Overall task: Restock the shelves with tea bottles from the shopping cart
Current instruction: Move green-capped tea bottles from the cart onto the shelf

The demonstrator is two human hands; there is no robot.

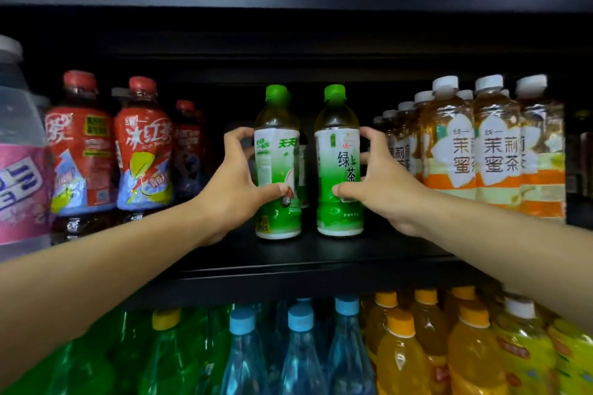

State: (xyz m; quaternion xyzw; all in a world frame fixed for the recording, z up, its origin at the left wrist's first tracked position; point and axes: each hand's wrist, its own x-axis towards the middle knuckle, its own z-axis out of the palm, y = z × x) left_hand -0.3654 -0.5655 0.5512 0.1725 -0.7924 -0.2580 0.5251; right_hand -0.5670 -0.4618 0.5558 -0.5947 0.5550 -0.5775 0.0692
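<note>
The left hand (236, 184) and right hand (380, 181) are each gripping an upright green tea bottle, left bottle (278, 163) and right bottle (338, 163) standing side by side on the black shelf (308, 255) between red-labelled and orange-labelled bottles.

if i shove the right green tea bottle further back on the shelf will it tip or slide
The right green tea bottle looks tall and narrow, so a high push could tip it. It seems nearly full, likely heavy enough to slide if pushed low. The black shelf looks smooth.

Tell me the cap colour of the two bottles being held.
Green on both, the left bottle and the right bottle; the head view shows it.
</note>
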